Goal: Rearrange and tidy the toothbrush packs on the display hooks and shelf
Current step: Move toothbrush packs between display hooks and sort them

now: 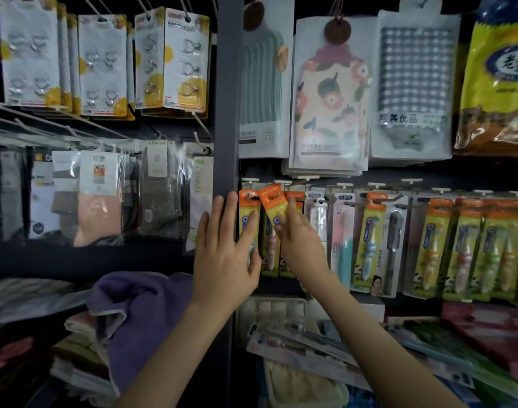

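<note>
Right grip [299, 242] pinches a tilted orange-yellow toothbrush pack [274, 204] near its top, prob. to thread its hole onto the display hooks [394, 198]. Left grip [225, 254] is wide, fingers straight, pressing the hung pack [249, 210] alongside, likely steadying it.

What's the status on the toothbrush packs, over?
Left hand open, flat on leftmost pack. Right hand pinching tilted pack beside it. Neighbouring packs crowd close.
</note>
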### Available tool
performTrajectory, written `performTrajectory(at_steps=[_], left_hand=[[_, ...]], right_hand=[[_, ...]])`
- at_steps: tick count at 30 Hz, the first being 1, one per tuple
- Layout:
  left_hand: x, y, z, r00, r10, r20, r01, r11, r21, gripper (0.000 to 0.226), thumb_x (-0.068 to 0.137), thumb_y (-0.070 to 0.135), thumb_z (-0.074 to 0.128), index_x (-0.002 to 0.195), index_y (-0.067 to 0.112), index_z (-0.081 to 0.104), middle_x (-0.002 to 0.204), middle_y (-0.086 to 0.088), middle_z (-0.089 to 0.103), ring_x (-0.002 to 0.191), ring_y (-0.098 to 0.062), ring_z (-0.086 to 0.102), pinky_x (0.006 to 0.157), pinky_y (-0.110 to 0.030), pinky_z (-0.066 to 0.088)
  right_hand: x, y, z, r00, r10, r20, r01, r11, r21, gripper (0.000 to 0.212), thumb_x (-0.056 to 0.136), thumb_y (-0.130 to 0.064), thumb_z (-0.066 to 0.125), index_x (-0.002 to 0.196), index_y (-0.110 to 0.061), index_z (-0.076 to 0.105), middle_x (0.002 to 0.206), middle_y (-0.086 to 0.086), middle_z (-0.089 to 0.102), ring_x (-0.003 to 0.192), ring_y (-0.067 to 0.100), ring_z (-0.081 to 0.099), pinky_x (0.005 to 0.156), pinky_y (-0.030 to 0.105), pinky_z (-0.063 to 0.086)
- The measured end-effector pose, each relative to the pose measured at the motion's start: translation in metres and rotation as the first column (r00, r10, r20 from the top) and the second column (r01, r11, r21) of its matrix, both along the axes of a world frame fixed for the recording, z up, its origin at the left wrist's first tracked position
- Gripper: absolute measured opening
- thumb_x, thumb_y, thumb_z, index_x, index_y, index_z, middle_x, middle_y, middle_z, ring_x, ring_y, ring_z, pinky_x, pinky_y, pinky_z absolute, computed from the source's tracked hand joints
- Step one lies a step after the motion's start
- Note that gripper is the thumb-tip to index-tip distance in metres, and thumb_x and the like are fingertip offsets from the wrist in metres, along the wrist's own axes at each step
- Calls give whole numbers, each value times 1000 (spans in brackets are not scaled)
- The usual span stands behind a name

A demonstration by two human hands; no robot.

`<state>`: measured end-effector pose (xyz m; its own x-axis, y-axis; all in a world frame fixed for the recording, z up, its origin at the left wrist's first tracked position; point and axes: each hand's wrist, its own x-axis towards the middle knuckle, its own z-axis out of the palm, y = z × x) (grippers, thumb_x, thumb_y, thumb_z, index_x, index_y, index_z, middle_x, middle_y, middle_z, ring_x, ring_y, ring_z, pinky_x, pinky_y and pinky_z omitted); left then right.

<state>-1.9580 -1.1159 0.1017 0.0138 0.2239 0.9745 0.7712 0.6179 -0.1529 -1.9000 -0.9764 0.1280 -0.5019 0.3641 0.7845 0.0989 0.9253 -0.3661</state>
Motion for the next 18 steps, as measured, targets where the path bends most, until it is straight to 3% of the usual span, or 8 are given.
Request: performTrajectory(at_steps=[5,12,15,18], left_hand=[[0,0,-1,1000,10,14,-10,1000,1,49,80,23,59,129,12,58,151,-18,18,141,-36,16,110,-51,29],[-2,3,-3,999,46,9,-46,999,13,48,81,24,53,127,13,60,152,-16,17,141,-35,14,109,-55,27],[10,10,-12,990,138,10,-138,989,58,50,81,25,57,130,15,57,151,-15,19,141,-32,11,112,-57,9],[32,32,-26,993,119,-4,-119,992,45,51,83,26,55,133,16,53,151,-16,23,140,-33,16,111,-56,7]], right_hand=[[-29,4,-6,992,-92,89,101,990,-99,63,100,-25,38,150,-11,4,143,18,40,106,32,58,70,33,43],[-67,17,4,961,-157,228,206,956,-209,63,101,-21,33,149,-4,-3,148,22,30,116,36,54,79,39,45],[-57,23,-2,952,-160,259,203,968,-150,60,101,-37,30,149,-6,11,153,19,21,128,35,43,93,42,42],[-14,38,-12,982,-142,122,149,987,-56,49,99,-33,38,141,-8,33,133,17,47,113,34,52,81,40,46]])
